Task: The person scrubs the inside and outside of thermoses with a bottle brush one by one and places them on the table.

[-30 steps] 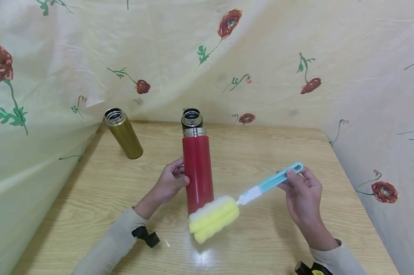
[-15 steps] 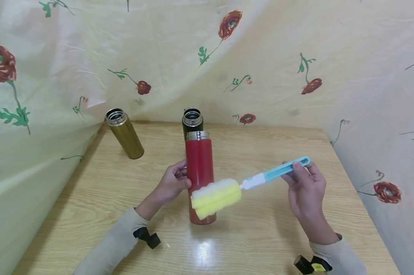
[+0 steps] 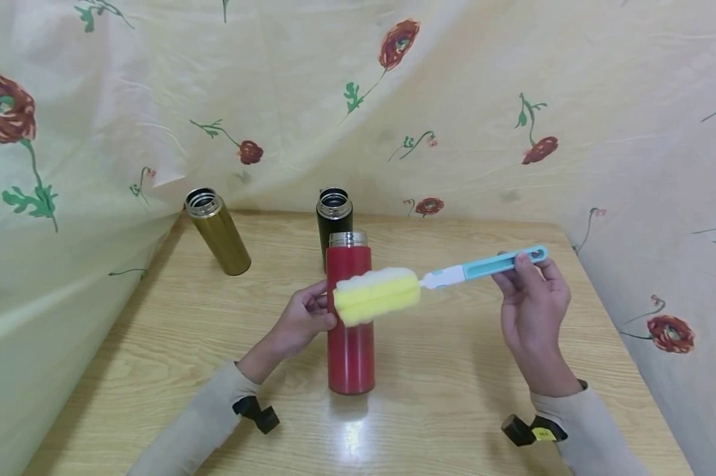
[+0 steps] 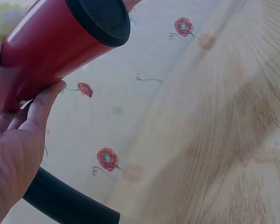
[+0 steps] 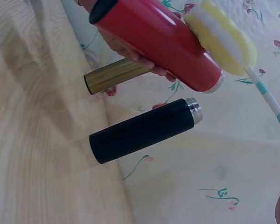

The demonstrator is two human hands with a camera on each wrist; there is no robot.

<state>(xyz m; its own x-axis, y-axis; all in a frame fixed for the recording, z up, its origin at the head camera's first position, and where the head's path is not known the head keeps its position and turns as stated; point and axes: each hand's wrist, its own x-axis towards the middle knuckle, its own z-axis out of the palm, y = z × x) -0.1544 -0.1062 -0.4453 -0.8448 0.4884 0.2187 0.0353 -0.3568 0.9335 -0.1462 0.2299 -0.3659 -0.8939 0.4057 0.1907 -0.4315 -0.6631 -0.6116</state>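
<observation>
My left hand [image 3: 301, 322] grips a red vacuum flask [image 3: 350, 360] by its side, fingers behind and thumb in front. The flask is lidless, with a bare steel neck, and its dark base [image 4: 102, 18] shows in the left wrist view. Between thumb and fingers, my right hand [image 3: 537, 311] pinches the blue end of a bottle brush [image 3: 493, 266]. The brush points left, and its yellow-and-white sponge head [image 3: 378, 299] overlaps the flask's front in the head view. In the right wrist view the sponge [image 5: 226, 39] lies alongside the flask's upper part.
Behind the red flask stands a black flask [image 3: 328, 231], partly hidden by it. A gold flask [image 3: 222, 238] stands at the back left, also lidless. The wooden table [image 3: 453, 410] is bordered at the back and sides by a flowered cloth [image 3: 482, 66].
My right hand has raised the brush, so its sponge moved from the red flask's base to its upper half. The flask shifted slightly right and down in view.
</observation>
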